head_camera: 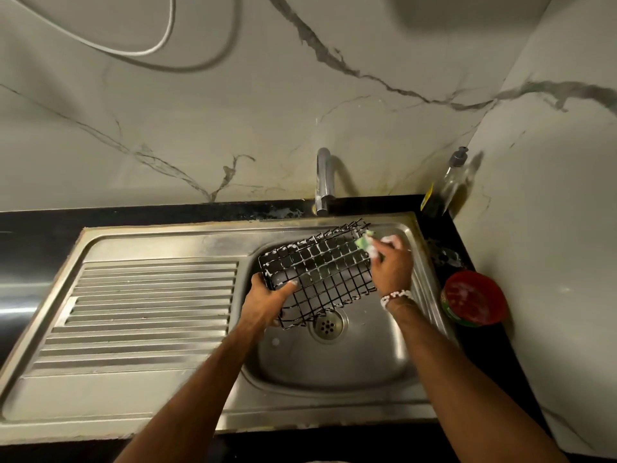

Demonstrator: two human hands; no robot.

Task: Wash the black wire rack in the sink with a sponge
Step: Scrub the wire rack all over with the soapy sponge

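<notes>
rack (317, 272): light, stiff wire, soapy-slick, best held by rim | left hand (267, 297) grips near rim | right hand (390, 262) pinches sponge (365, 241) at far corner

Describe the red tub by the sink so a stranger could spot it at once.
Start at the steel sink; on the black counter right of its basin sits the tub. It is low, round and red with a green band, unlike the tall clear pump bottle in the back corner.

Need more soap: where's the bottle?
Head view: soap bottle on the counter at the sink's back right corner, right of the tap, beyond the red container.
</notes>
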